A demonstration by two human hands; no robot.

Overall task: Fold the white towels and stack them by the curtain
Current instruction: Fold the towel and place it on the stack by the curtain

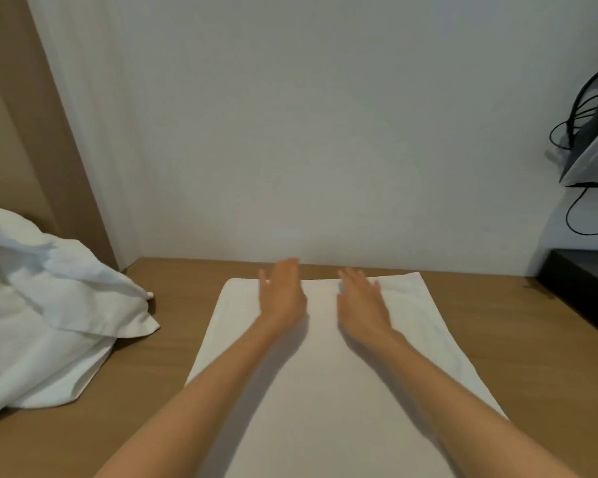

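Where the view begins at far left, a beige curtain hangs beside the pale wall. Below the curtain a heap of white towels lies crumpled and unfolded on the left part of the wooden table, one corner spilling toward the centre.

In the middle of the table a single white towel lies spread flat as a long rectangle, running from the near edge of the view to just short of the wall, well apart from the heap.

Both forearms reach out over this towel. The left hand is at its far end, fingers straight and together, holding nothing. It is blurred, so it cannot be told whether it touches the cloth. Just to its right the right hand lies low over the same end, palm down, fingers straight and slightly spread, gripping nothing. The two hands are near each other but do not touch.

At far right, black cables loop around a dark object with a pale sheet on it, and a black shelf meets the table's right edge.
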